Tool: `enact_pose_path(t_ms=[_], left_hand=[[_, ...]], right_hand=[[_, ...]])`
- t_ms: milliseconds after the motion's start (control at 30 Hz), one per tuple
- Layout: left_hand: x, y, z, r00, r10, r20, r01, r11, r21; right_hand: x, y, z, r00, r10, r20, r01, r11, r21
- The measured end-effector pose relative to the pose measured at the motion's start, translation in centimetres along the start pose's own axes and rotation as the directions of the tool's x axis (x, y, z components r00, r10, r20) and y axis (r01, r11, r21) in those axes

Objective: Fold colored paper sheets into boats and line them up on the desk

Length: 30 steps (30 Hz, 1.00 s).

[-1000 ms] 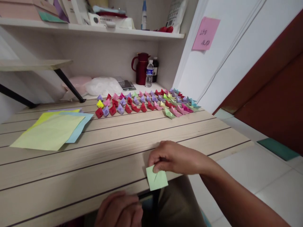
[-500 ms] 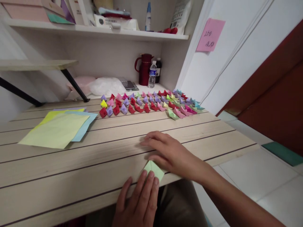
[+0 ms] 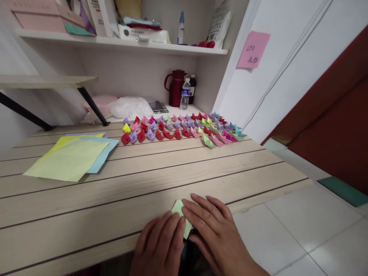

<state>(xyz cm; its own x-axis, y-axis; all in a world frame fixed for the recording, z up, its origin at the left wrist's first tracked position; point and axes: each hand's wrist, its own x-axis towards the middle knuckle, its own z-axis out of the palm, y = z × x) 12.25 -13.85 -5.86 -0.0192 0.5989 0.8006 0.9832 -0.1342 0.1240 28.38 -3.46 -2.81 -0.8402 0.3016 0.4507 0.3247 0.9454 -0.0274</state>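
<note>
A small piece of light green folded paper [image 3: 178, 208] lies at the front edge of the table, narrow and pointed at its far end. My left hand [image 3: 161, 241] holds it from the left, fingers close together and their tips on the paper. From the right, my right hand [image 3: 214, 228] has its fingertips on the paper's right side, with the thumb lower down near the table edge. Between them the two hands cover much of the paper, so its full shape is hidden.
Rows of coloured paper boats [image 3: 178, 133] stand at the back of the wooden table [image 3: 129, 188]. Loose paper sheets [image 3: 69, 159] lie at left. Behind are a dark red jug [image 3: 176, 90], a water bottle [image 3: 185, 95] and a shelf [image 3: 100, 41]. A black-legged stand [image 3: 92, 105] rises at back left.
My right hand has come down and toward me onto the green paper, from above the table beyond it. The paper now shows narrower. My left hand has stayed on it, shifting slightly left.
</note>
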Motion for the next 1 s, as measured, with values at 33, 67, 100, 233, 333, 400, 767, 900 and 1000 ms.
enact_pose_path(t_ms=[33,67,100,233,333,400,767,900,1000], left_hand=[[0.0,-0.1,-0.1,1.0,0.005,0.005,-0.005,1.0,0.002],[0.0,-0.3,-0.3,1.0,0.015,0.011,-0.015,1.0,0.001],[0.0,-0.6,-0.6,0.999,0.028,0.023,-0.028,1.0,0.003],[-0.1,-2.0,-2.0,0.983,0.132,0.128,-0.143,0.987,0.077],[0.2,-2.4,-2.7,0.972,0.158,0.172,-0.18,0.977,0.116],[0.4,-2.2,-2.9,0.978,0.112,0.176,-0.134,0.984,0.12],[2.0,-1.7,-3.1,0.971,-0.046,0.236,0.039,0.999,0.034],[2.1,-1.3,-2.6,0.976,-0.086,0.2,0.079,0.996,0.043],[2.1,-1.0,-2.4,0.972,-0.14,0.187,0.134,0.99,0.046]], right_hand=[[0.0,0.0,0.0,1.0,0.009,-0.023,-0.009,1.0,0.014],[-0.1,-0.1,0.1,0.999,0.016,-0.049,-0.014,0.999,0.03],[-0.2,-0.1,0.2,0.997,0.02,-0.079,-0.016,0.999,0.045],[-0.6,-0.3,0.7,0.989,0.038,-0.145,-0.024,0.995,0.1],[-0.7,-0.4,1.0,0.987,0.045,-0.155,-0.025,0.992,0.127],[-0.6,-0.5,1.0,0.984,0.06,-0.168,-0.035,0.988,0.149],[0.2,-0.9,-0.2,0.972,0.21,-0.105,-0.165,0.93,0.329],[1.4,-1.5,-0.5,0.943,0.302,-0.14,-0.236,0.903,0.358],[2.1,-2.2,-0.5,0.905,0.382,-0.188,-0.289,0.876,0.387]])
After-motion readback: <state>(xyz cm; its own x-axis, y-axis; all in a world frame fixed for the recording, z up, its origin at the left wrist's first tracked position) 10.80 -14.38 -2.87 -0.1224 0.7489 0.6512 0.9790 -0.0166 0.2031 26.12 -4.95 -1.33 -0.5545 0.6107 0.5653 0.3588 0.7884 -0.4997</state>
